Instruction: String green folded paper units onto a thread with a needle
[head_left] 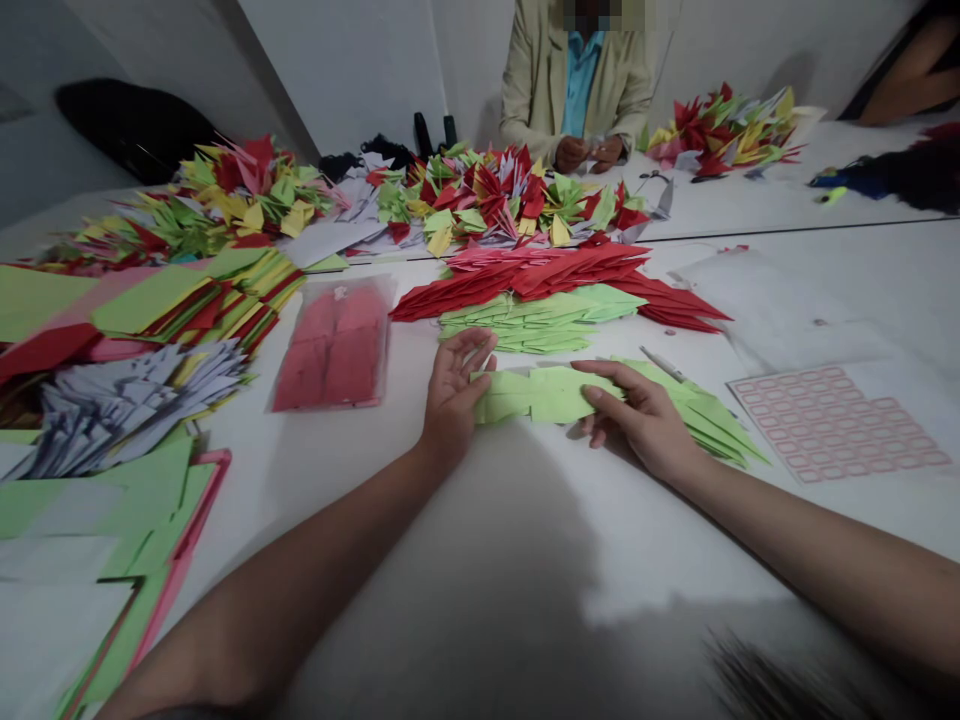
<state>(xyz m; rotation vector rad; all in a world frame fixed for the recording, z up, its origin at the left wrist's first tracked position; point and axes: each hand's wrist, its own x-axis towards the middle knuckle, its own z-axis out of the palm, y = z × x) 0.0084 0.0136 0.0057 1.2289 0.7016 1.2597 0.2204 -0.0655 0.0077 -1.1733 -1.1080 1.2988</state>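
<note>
Between my two hands is a light green folded paper piece (551, 393), stretched sideways just above the white table. My left hand (457, 395) grips its left end with the thumb in front. At its right end, the thumb and fingers of my right hand (637, 410) pinch the paper. Just beyond lies a pile of light green folded papers (517, 325), with red folded papers (525, 275) behind it. More green folded papers (709, 415) and a pen (660, 362) lie beside and behind my right hand.
To the left lie a clear packet of red paper pieces (334, 345), white folded papers (142, 395) and green sheets (157, 500). A label sheet (832, 420) is on the right. Heaps of colourful folded paper (487, 195) line the back, where a person (577, 90) sits, hands together.
</note>
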